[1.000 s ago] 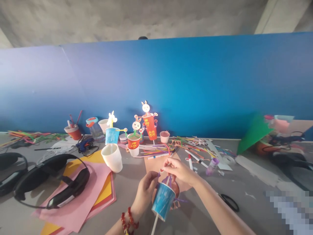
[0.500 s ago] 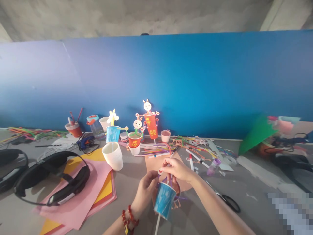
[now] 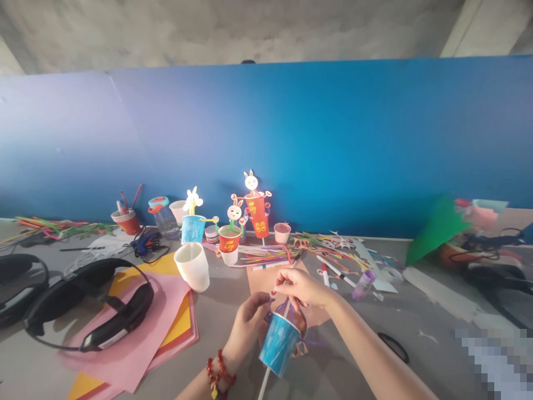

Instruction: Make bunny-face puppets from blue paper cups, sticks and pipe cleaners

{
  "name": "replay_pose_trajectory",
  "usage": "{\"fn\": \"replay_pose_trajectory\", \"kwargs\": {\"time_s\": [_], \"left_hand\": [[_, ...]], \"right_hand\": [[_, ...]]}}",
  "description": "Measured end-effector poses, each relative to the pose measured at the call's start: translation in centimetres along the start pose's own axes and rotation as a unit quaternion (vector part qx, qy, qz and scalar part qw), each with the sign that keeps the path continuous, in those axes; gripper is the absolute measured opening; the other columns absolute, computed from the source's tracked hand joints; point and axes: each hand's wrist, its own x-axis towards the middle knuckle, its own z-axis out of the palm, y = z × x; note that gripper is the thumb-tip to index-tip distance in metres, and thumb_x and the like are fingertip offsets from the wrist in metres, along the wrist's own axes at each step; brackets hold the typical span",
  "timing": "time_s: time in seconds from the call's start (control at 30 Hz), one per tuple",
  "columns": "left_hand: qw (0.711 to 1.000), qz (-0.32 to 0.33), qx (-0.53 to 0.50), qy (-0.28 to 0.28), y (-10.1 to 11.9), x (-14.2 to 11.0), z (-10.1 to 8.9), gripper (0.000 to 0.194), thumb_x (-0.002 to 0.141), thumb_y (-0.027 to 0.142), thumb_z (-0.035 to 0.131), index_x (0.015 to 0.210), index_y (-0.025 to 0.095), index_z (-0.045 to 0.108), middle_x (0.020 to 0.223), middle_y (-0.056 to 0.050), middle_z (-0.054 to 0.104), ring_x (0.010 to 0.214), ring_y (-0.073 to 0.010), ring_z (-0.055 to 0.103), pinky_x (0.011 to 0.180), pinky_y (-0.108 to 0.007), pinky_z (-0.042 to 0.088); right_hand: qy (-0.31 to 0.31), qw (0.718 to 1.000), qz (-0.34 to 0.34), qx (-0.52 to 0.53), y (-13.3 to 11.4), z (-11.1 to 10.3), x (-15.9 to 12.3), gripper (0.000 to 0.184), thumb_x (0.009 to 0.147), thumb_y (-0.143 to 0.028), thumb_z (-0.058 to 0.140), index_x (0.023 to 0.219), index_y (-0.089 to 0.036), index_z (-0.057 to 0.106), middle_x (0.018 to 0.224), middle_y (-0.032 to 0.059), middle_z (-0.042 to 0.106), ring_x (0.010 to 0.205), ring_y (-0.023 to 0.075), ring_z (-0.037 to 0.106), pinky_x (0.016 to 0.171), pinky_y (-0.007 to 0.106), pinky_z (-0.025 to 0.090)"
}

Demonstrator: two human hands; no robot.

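A blue-painted paper cup hangs tilted between my hands, with a white stick running through it and purple pipe cleaners rising from its mouth. My left hand is closed, thumb and fingers pinching a purple pipe cleaner beside the cup's rim. Just above, my right hand pinches a small white paper cutout with a red mark at the end of that pipe cleaner. The fingers partly hide both. A red beaded bracelet circles my left wrist.
Stacked white cups support a blue cup figure. Red cup rabbit figures stand behind. A black headset lies on pink paper at left. Markers, a glue stick and black scissors handle lie rightward.
The blue cup has swung slightly down and left, tilting a bit more. Both hands stay nearly in place, still pinching at the small white cutout.
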Motion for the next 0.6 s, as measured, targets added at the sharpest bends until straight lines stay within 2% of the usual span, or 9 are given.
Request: {"fn": "replay_pose_trajectory", "kwargs": {"time_s": [0.4, 0.6], "left_hand": [[1.0, 0.012, -0.012, -0.001, 0.74, -0.08, 0.07, 0.02, 0.078, 0.034, 0.07, 0.087, 0.016, 0.071, 0.073, 0.0, 0.063, 0.065, -0.0123, 0.054, 0.064, -0.023, 0.045], [1.0, 0.005, -0.029, -0.003, 0.44, -0.05, 0.0, 0.021, 0.078, 0.035, 0.071, 0.088, 0.016, 0.071, 0.074, 0.0, 0.063, 0.065, -0.012, 0.054, 0.063, -0.022, 0.044]], "right_hand": [[0.027, 0.998, -0.016, -0.048, 0.28, 0.61, 0.26, 0.011, 0.084, -0.024, 0.062, 0.077, -0.021, 0.054, 0.069, -0.0039, 0.065, 0.041, 0.0085, 0.056, 0.037, 0.017, 0.034], [0.043, 0.996, -0.029, -0.079, 0.71, 0.77, 0.25, 0.008, 0.085, -0.019, 0.059, 0.079, -0.02, 0.055, 0.078, -0.0017, 0.07, 0.046, 0.0089, 0.059, 0.041, 0.017, 0.038]]}}
